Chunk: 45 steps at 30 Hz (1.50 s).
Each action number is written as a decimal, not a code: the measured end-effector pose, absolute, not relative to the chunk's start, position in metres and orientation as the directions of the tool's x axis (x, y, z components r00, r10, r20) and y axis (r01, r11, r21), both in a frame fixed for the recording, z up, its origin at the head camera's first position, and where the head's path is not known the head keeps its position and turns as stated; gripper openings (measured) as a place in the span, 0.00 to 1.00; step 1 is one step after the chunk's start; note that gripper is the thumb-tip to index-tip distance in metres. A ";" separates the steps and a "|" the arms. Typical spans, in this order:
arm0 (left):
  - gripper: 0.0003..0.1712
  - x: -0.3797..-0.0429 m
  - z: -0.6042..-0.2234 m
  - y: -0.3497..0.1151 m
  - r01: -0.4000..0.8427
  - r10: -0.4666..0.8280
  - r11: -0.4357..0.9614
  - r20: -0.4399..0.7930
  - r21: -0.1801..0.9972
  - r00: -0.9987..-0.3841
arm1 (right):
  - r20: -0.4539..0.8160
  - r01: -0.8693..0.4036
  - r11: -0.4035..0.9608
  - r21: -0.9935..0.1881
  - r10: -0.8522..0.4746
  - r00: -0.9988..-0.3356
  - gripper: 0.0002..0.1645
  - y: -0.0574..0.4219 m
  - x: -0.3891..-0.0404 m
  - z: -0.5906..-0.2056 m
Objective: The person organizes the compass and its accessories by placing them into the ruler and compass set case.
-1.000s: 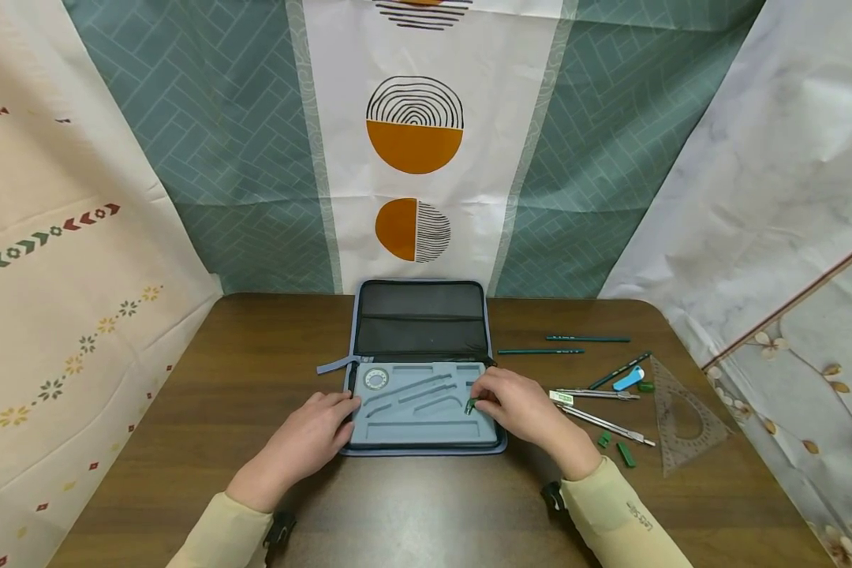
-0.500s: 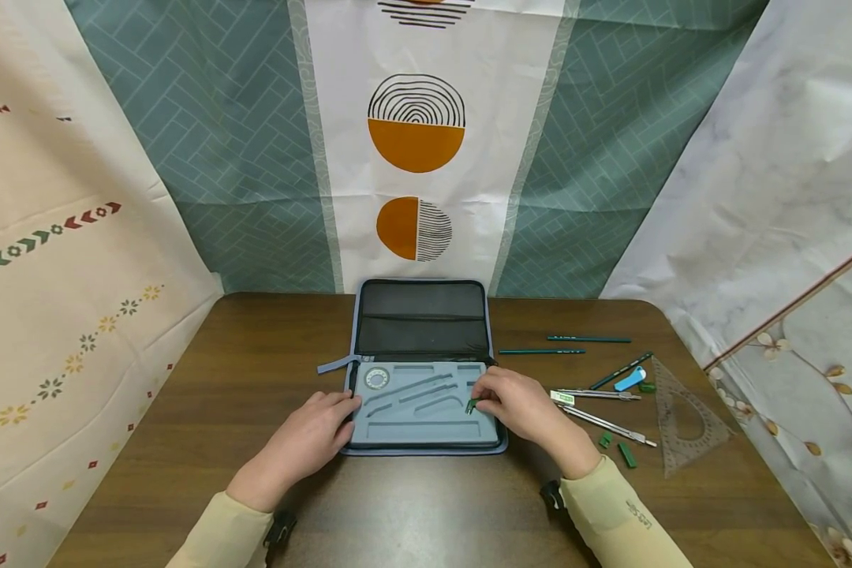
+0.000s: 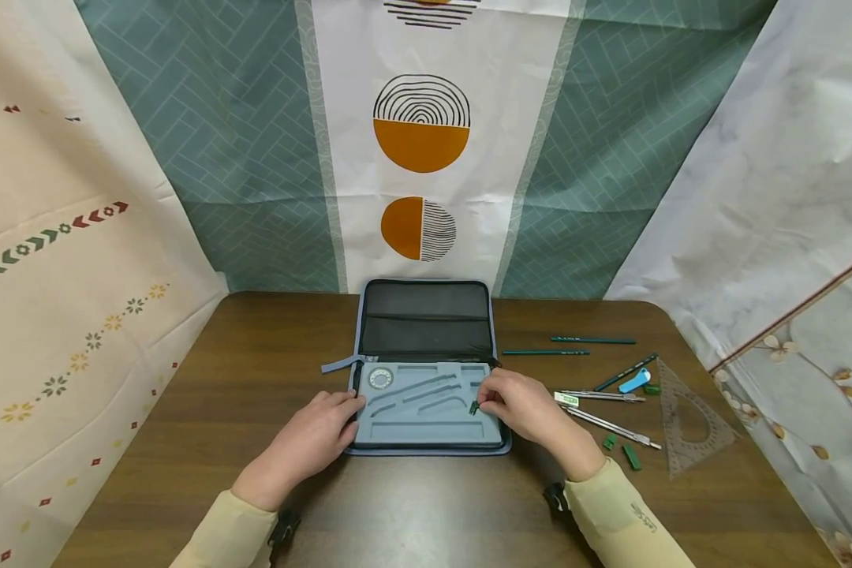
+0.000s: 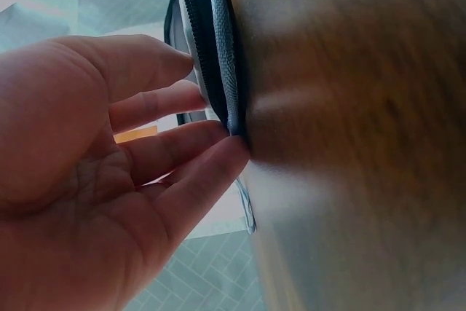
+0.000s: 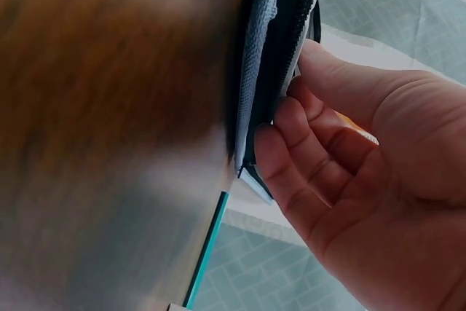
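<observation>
An unzipped blue pencil case [image 3: 428, 451] lies on the table, its dark lid raised at the back. Its grey-blue molded tray [image 3: 426, 432] has long and short recesses, with a pale round disc [image 3: 380, 379] at the upper left. My left hand [image 3: 315, 430] rests against the case's left edge; in the left wrist view its thumb and fingertips touch the rim and zipper side. Over the tray's right part, my right hand [image 3: 521, 406] pinches a small green piece [image 3: 474, 408], mostly hidden by the fingers. The right wrist view shows those fingers along the zipper edge.
To the right lie two dark pencils [image 3: 592, 341], a metal compass [image 3: 614, 427], a white-and-green eraser [image 3: 566, 399], a blue clip-like piece [image 3: 635, 381], small green pieces [image 3: 631, 457] and a clear set square [image 3: 689, 426]. A zipper strap [image 3: 338, 364] sticks out left.
The whole head view has shifted slightly. Both hands keep nearly the same places on the case, and the green piece stays in my right fingers.
</observation>
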<state>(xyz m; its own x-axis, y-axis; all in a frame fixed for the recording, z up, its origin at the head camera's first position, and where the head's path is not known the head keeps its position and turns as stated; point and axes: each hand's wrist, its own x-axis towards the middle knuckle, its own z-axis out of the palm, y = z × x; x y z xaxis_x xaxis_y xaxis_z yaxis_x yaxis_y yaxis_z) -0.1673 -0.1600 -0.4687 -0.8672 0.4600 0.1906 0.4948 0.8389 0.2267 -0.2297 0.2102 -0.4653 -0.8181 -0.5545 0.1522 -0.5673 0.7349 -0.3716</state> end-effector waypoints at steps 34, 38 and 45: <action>0.21 -0.167 -0.468 -0.162 0.484 0.452 0.843 0.176 0.237 -0.874 | 0.148 -0.479 0.842 -0.248 -0.456 -0.878 0.18 0.316 -0.198 -0.432; 0.21 -0.167 -0.469 -0.163 0.484 0.453 0.843 0.177 0.235 -0.874 | 0.130 -0.476 0.847 -0.237 -0.457 -0.880 0.18 0.329 -0.190 -0.433; 0.21 -0.168 -0.470 -0.162 0.484 0.452 0.842 0.180 0.239 -0.874 | 0.069 -0.464 0.871 -0.160 -0.459 -0.886 0.20 0.347 -0.181 -0.435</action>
